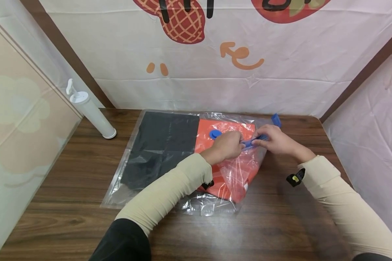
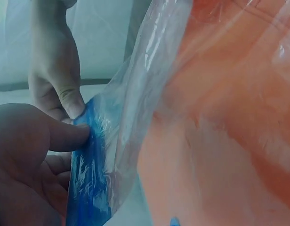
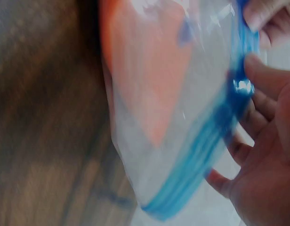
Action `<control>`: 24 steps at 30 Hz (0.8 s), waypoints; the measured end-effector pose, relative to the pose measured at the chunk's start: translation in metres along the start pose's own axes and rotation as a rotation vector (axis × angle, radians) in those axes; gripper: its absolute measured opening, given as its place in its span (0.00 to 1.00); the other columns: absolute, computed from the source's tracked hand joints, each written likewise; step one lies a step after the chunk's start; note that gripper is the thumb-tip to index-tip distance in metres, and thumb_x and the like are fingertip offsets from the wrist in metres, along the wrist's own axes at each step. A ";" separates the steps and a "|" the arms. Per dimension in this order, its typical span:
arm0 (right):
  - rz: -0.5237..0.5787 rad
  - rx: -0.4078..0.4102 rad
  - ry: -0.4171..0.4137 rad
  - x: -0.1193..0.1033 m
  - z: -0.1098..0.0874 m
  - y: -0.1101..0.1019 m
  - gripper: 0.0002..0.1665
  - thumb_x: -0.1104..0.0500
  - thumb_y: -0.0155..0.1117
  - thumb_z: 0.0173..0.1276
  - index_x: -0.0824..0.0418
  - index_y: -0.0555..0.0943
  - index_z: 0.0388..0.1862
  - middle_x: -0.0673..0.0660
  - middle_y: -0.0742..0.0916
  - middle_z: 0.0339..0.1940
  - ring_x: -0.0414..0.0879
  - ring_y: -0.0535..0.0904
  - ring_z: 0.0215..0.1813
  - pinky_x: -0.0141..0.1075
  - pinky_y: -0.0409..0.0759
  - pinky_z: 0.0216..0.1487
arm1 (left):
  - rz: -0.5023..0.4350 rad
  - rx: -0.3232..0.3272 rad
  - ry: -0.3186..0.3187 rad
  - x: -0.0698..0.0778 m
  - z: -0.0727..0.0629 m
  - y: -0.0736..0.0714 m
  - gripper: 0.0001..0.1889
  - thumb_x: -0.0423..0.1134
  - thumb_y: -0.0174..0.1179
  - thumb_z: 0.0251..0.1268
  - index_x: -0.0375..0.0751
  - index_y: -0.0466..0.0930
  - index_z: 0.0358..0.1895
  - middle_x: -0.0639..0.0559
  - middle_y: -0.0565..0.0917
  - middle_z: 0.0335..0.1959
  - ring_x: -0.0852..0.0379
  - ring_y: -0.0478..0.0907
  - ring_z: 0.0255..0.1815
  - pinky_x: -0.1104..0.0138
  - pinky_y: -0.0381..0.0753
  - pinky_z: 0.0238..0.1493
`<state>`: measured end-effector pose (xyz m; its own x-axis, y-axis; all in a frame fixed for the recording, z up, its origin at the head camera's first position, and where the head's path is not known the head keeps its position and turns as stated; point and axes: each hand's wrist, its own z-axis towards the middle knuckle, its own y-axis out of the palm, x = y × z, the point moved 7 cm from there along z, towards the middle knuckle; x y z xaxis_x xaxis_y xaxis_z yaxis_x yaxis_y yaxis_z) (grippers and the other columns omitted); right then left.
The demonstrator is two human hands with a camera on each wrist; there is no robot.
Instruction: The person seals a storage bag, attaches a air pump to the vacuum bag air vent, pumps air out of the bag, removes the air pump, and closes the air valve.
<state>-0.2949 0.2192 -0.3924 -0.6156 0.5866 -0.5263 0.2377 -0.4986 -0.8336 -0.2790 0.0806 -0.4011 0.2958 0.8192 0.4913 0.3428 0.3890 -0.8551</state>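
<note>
A clear vacuum storage bag (image 1: 140,197) lies on the table, with folded dark cloth (image 1: 164,145) in its left half and orange cloth (image 1: 204,134) in its right. On its upper face sits a round blue valve (image 1: 215,134). My left hand (image 1: 227,146) pinches the blue zip seal (image 2: 91,174) at the bag's right end. Right beside it, my right hand (image 1: 276,141) pinches the same strip, thumb on the near side. That edge is raised and bent between the two hands. In the right wrist view the strip slants down past my right fingertips (image 3: 218,181).
A white cylindrical hand pump (image 1: 93,116) stands at the table's back left. The brown wooden table (image 1: 68,214) meets printed cloth walls (image 1: 196,94) at the back and sides. Black wrist cameras (image 1: 295,177) sit at my cream sleeves.
</note>
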 end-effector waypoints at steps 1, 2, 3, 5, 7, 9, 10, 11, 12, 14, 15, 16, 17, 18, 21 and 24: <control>0.012 -0.003 -0.002 0.002 0.000 -0.002 0.06 0.66 0.70 0.68 0.57 0.84 0.32 0.48 0.84 0.32 0.48 0.77 0.39 0.53 0.72 0.49 | -0.002 -0.006 0.000 0.000 0.000 0.000 0.08 0.43 0.59 0.76 0.46 0.80 0.36 0.55 0.80 0.28 0.60 0.76 0.26 0.69 0.72 0.24; 0.020 -0.008 -0.003 0.002 0.000 -0.003 0.06 0.66 0.71 0.68 0.57 0.84 0.32 0.47 0.84 0.31 0.46 0.76 0.38 0.51 0.73 0.46 | -0.007 -0.010 0.001 0.000 0.000 0.000 0.08 0.43 0.59 0.76 0.45 0.80 0.36 0.55 0.80 0.28 0.60 0.76 0.26 0.69 0.73 0.24; 0.026 -0.017 -0.007 0.003 0.001 -0.005 0.07 0.67 0.70 0.68 0.57 0.84 0.32 0.47 0.84 0.30 0.46 0.76 0.37 0.51 0.73 0.45 | -0.009 -0.014 0.003 0.000 0.000 0.000 0.08 0.42 0.59 0.76 0.45 0.80 0.36 0.55 0.80 0.28 0.60 0.76 0.26 0.69 0.73 0.23; 0.006 -0.034 -0.014 0.003 0.000 -0.005 0.07 0.67 0.69 0.69 0.57 0.83 0.32 0.46 0.83 0.30 0.46 0.76 0.39 0.51 0.71 0.50 | -0.006 -0.023 0.003 0.000 0.000 0.000 0.08 0.40 0.59 0.75 0.44 0.79 0.35 0.55 0.80 0.27 0.60 0.76 0.24 0.69 0.72 0.22; -0.024 -0.042 -0.019 0.001 -0.001 -0.004 0.06 0.66 0.69 0.69 0.58 0.83 0.33 0.47 0.84 0.32 0.50 0.76 0.43 0.55 0.67 0.55 | 0.011 -0.028 0.000 0.001 0.000 0.000 0.08 0.38 0.59 0.73 0.44 0.78 0.32 0.55 0.79 0.25 0.60 0.74 0.22 0.69 0.71 0.21; -0.055 -0.040 -0.016 -0.001 -0.001 -0.003 0.04 0.66 0.68 0.69 0.59 0.82 0.34 0.50 0.85 0.33 0.54 0.76 0.46 0.59 0.62 0.60 | 0.035 -0.030 -0.001 0.003 0.000 -0.001 0.08 0.37 0.59 0.71 0.44 0.78 0.31 0.55 0.77 0.23 0.60 0.72 0.21 0.69 0.70 0.20; -0.069 -0.036 -0.007 -0.002 -0.002 -0.003 0.04 0.67 0.68 0.69 0.60 0.82 0.35 0.51 0.85 0.34 0.55 0.76 0.48 0.61 0.60 0.62 | 0.046 -0.031 -0.006 0.004 0.001 -0.001 0.09 0.38 0.59 0.71 0.44 0.77 0.30 0.55 0.76 0.23 0.60 0.72 0.21 0.69 0.70 0.20; -0.077 -0.033 0.001 -0.003 -0.002 -0.002 0.03 0.67 0.68 0.69 0.61 0.82 0.35 0.51 0.85 0.35 0.56 0.76 0.49 0.63 0.59 0.62 | 0.059 -0.028 -0.011 0.006 0.001 -0.001 0.09 0.38 0.59 0.72 0.44 0.77 0.30 0.55 0.76 0.23 0.59 0.72 0.21 0.68 0.69 0.20; -0.087 -0.029 0.007 -0.004 -0.002 -0.002 0.03 0.66 0.67 0.70 0.61 0.82 0.36 0.52 0.85 0.35 0.56 0.75 0.50 0.63 0.58 0.62 | 0.071 -0.023 -0.016 0.008 0.002 -0.002 0.09 0.39 0.58 0.72 0.44 0.77 0.30 0.55 0.76 0.23 0.59 0.72 0.22 0.68 0.70 0.20; -0.108 -0.016 0.004 -0.005 -0.002 -0.001 0.02 0.67 0.66 0.70 0.63 0.81 0.36 0.54 0.85 0.36 0.57 0.76 0.50 0.64 0.59 0.63 | 0.088 -0.011 -0.026 0.010 0.003 -0.002 0.09 0.40 0.58 0.74 0.44 0.78 0.32 0.54 0.76 0.25 0.59 0.73 0.23 0.67 0.71 0.22; -0.120 -0.014 -0.001 -0.007 -0.002 0.000 0.02 0.67 0.66 0.71 0.63 0.81 0.36 0.54 0.85 0.36 0.58 0.76 0.51 0.65 0.59 0.63 | 0.096 -0.004 -0.031 0.010 0.003 -0.002 0.09 0.41 0.58 0.74 0.44 0.78 0.33 0.54 0.77 0.25 0.58 0.74 0.24 0.67 0.72 0.23; -0.134 -0.011 -0.009 -0.008 -0.002 0.001 0.03 0.67 0.65 0.71 0.63 0.81 0.36 0.55 0.85 0.36 0.58 0.76 0.51 0.65 0.59 0.63 | 0.101 0.003 -0.035 0.010 0.003 -0.002 0.08 0.41 0.58 0.74 0.44 0.78 0.33 0.54 0.77 0.26 0.58 0.74 0.25 0.67 0.72 0.23; -0.145 -0.010 -0.016 -0.010 -0.002 0.002 0.03 0.68 0.64 0.72 0.63 0.80 0.36 0.55 0.85 0.37 0.59 0.77 0.52 0.66 0.58 0.64 | 0.108 0.009 -0.033 0.010 0.003 -0.002 0.08 0.40 0.58 0.73 0.44 0.78 0.34 0.54 0.78 0.26 0.58 0.74 0.25 0.67 0.72 0.24; -0.152 -0.008 -0.024 -0.011 -0.002 0.003 0.04 0.68 0.64 0.72 0.62 0.80 0.37 0.55 0.85 0.37 0.59 0.77 0.53 0.66 0.57 0.65 | 0.104 0.011 -0.030 0.010 0.004 -0.002 0.07 0.40 0.58 0.73 0.44 0.78 0.34 0.54 0.78 0.26 0.58 0.74 0.25 0.67 0.72 0.24; -0.147 -0.017 -0.022 -0.010 -0.002 0.005 0.04 0.68 0.63 0.73 0.61 0.81 0.38 0.55 0.85 0.38 0.60 0.76 0.55 0.68 0.55 0.67 | 0.090 0.011 -0.020 0.009 0.003 -0.003 0.05 0.38 0.59 0.71 0.44 0.78 0.34 0.54 0.78 0.26 0.58 0.73 0.24 0.67 0.71 0.23; -0.114 -0.028 -0.001 -0.005 -0.003 0.003 0.01 0.65 0.65 0.72 0.61 0.82 0.38 0.55 0.86 0.40 0.60 0.75 0.55 0.67 0.56 0.66 | 0.077 0.001 -0.015 0.009 0.001 -0.002 0.06 0.39 0.60 0.71 0.44 0.79 0.34 0.55 0.79 0.26 0.59 0.74 0.25 0.68 0.72 0.24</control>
<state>-0.2892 0.2168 -0.3924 -0.6407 0.6379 -0.4274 0.1866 -0.4105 -0.8925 -0.2786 0.0873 -0.3949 0.3077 0.8530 0.4215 0.3182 0.3253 -0.8905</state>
